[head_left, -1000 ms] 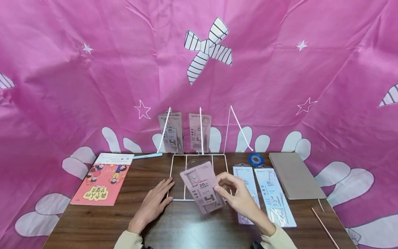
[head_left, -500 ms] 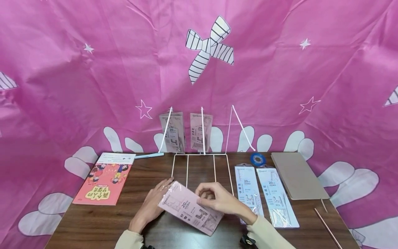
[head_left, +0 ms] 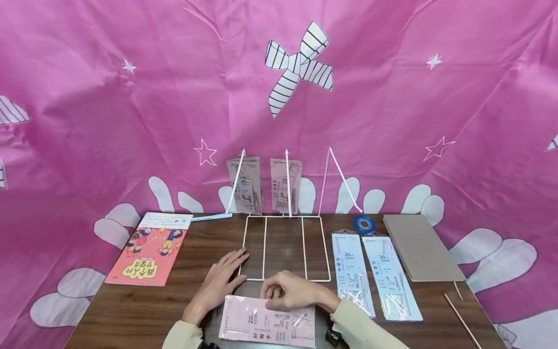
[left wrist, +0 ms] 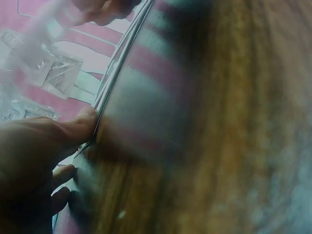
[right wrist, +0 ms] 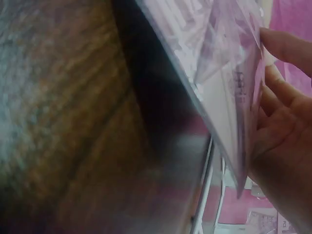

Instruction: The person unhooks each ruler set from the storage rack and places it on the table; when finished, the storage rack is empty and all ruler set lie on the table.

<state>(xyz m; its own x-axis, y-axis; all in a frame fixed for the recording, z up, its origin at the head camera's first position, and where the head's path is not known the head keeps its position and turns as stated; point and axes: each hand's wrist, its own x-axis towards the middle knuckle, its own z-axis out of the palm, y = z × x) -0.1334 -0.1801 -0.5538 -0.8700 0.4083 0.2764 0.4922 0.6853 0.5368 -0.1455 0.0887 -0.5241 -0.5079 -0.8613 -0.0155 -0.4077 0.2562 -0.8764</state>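
My right hand point(head_left: 296, 293) pinches the far edge of a pink-carded clear plastic packet point(head_left: 244, 320) printed "20". The packet is turned sideways near the table's front; in the right wrist view the packet point(right wrist: 229, 83) stands tilted above the wood. My left hand point(head_left: 218, 281) rests at the front left corner of a white wire rack point(head_left: 287, 280). Its thumb point(left wrist: 85, 119) touches the front wire in the left wrist view. On the rack's upright prongs hang a greyish packet point(head_left: 255, 194) at left and a pink packet point(head_left: 276, 194) in the middle.
Two bluish packets point(head_left: 348, 261) lie to the right of the rack, with a blue tape roll point(head_left: 364, 224) behind. Further right are a grey-brown notebook point(head_left: 420, 247) and a thin copper-coloured rod point(head_left: 462, 320). A red-covered book point(head_left: 150, 252) and a light-blue strip point(head_left: 212, 217) lie at left.
My right hand has brought the pink packet from over the rack toward the table's front and turned it from nearly upright to sideways. My left hand stays by the rack's left corner.
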